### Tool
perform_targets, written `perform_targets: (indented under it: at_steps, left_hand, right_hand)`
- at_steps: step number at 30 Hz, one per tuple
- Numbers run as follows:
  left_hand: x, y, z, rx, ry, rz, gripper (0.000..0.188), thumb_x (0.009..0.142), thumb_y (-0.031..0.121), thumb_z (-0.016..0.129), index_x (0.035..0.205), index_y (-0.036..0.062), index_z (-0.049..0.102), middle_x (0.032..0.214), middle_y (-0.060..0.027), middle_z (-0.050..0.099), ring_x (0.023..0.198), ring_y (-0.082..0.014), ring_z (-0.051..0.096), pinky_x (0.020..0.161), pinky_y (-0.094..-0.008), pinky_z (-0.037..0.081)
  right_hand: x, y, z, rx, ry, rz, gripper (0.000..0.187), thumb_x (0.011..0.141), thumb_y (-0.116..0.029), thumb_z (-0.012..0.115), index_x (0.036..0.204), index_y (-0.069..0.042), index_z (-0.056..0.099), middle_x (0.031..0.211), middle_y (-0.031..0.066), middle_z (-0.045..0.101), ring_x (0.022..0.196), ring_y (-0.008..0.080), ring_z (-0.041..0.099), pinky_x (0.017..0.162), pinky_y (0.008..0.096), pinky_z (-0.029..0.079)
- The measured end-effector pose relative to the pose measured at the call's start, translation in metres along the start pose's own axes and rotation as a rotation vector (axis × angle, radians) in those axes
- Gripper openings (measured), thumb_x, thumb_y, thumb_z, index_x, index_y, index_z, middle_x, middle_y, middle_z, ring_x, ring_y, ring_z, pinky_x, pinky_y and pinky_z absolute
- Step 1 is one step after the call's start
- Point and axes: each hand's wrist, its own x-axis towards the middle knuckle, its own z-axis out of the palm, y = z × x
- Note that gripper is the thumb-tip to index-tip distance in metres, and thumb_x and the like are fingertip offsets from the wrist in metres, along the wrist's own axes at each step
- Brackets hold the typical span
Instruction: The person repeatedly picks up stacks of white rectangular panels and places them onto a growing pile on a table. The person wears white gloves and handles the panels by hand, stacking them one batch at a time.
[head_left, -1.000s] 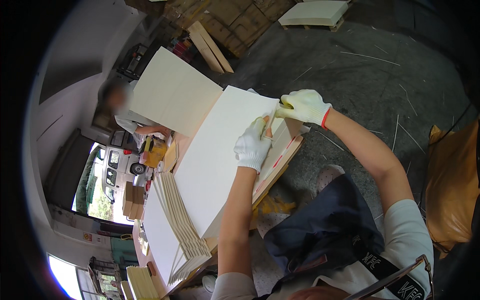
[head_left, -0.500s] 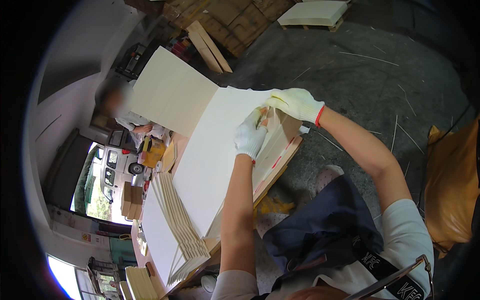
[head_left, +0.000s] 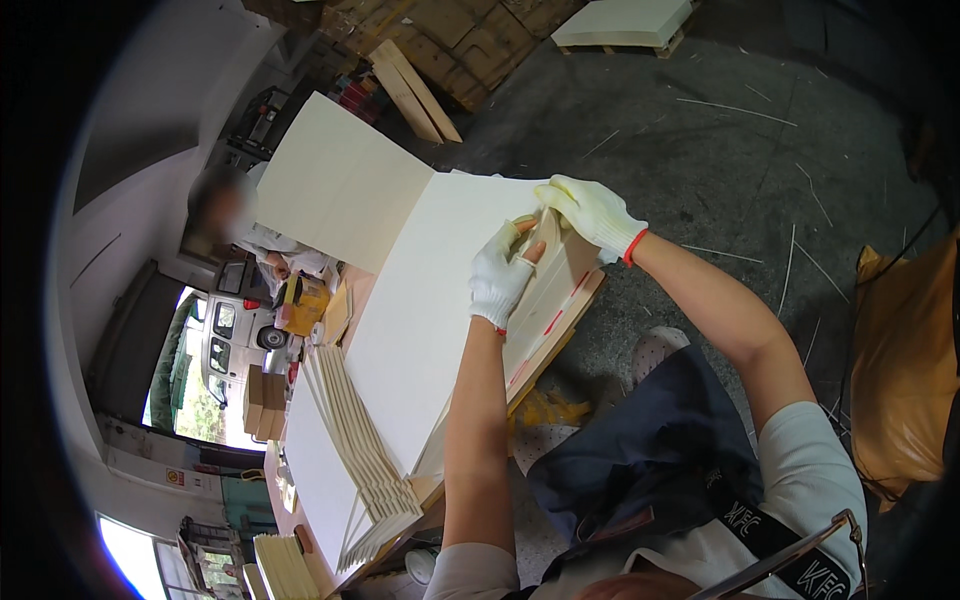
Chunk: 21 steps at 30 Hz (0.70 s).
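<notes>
Both my hands wear white knit gloves with red cuffs, and bare fingertips show on the left one. My left hand (head_left: 501,277) rests at the long near edge of a large white board (head_left: 420,320), its thumb and index finger apart. Close beside it, my right hand (head_left: 596,213) is closed around a folded edge strip (head_left: 546,232) at the board's far right corner. The right fingertips are partly hidden behind that strip. Below the edge lies a stack of boards (head_left: 545,320) with red marks along its side.
A pale panel (head_left: 345,185) stands up at the far side. Several folded boards (head_left: 365,450) lie fanned at the near left. A person (head_left: 270,240) is by a yellow box (head_left: 303,305). Right: an orange-brown bag (head_left: 905,360); behind: a pallet stack (head_left: 625,25) and floor strips (head_left: 735,110).
The left thumb has spread away from the index finger and moved slightly down along the edge. My right hand keeps its grip, barely shifted.
</notes>
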Motion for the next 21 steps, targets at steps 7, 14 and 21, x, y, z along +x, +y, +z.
perform_targets:
  at_steps: [7,14,21]
  left_hand:
    - [-0.005,0.015,0.000,-0.038,0.035,0.000,0.040,0.096,0.012,0.066,0.136,0.0058,0.063,0.123,-0.0137,0.070,0.111,-0.0178,0.064,0.095,-0.0296,0.049]
    - [-0.005,0.027,0.000,0.267,-0.032,-0.124,0.035,0.095,0.022,0.068,0.130,0.0187,0.068,0.107,-0.0166,0.073,0.098,-0.0282,0.070,0.089,-0.0352,0.053]
    - [-0.008,0.021,0.001,0.207,0.022,0.041,0.036,0.094,0.015,0.069,0.131,0.0116,0.068,0.080,0.0002,0.059,0.070,-0.0093,0.053,0.068,-0.0263,0.047]
  right_hand:
    - [-0.002,0.004,0.002,0.001,0.039,-0.043,0.046,0.104,-0.050,0.045,0.115,-0.010,0.065,0.102,0.0190,0.071,0.098,0.0376,0.067,0.085,0.0445,0.049]
    - [0.002,0.013,0.007,-0.094,0.064,-0.110,0.040,0.105,-0.046,0.046,0.111,-0.010,0.061,0.098,0.0189,0.071,0.093,0.0384,0.067,0.080,0.0463,0.050]
    - [0.001,0.009,0.007,-0.093,0.036,-0.076,0.040,0.105,-0.046,0.045,0.112,-0.010,0.061,0.099,0.0187,0.071,0.093,0.0384,0.067,0.080,0.0469,0.050]
